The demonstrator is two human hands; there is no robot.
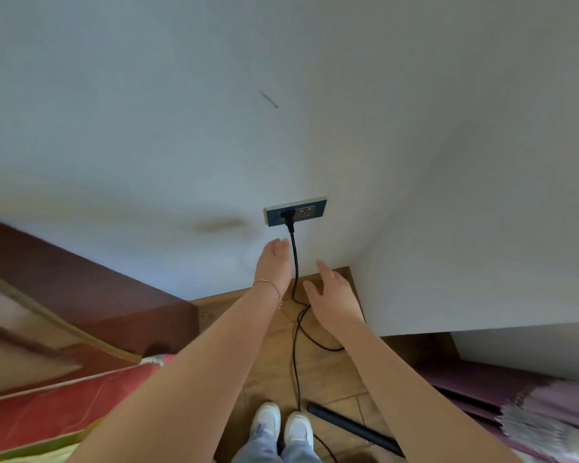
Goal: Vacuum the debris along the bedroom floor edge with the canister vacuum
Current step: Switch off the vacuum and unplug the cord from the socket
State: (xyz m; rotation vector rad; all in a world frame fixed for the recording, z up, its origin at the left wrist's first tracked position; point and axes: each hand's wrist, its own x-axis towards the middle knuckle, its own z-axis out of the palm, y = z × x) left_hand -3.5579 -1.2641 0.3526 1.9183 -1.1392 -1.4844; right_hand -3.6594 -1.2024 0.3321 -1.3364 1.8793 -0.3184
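Neither hand holds anything. My left hand (272, 267) is stretched flat with the fingers straight and together, and my right hand (335, 300) is loose with the fingers spread. The black cord (295, 259) hangs between them, at three o'clock of the left hand and nine o'clock of the right. I cannot tell whether the left hand brushes it.

At twelve o'clock of both hands the plug (287, 216) sits in the left socket of the outlet plate (310, 212), low on the wall (181, 128). From there the cord drops toward six o'clock, loops on the wooden floor (268, 362) and runs on past my shoes (281, 426). The vacuum's dark wand (355, 429) lies on the floor at five o'clock, just right of the shoes. The canister itself is out of view, and I see no debris from here.

I judge the step to be powering up. To do it well, I'd push on the plug body, never the cord, until it sits flush. Then I'd step clear of the slack loop before reaching down for the wand.
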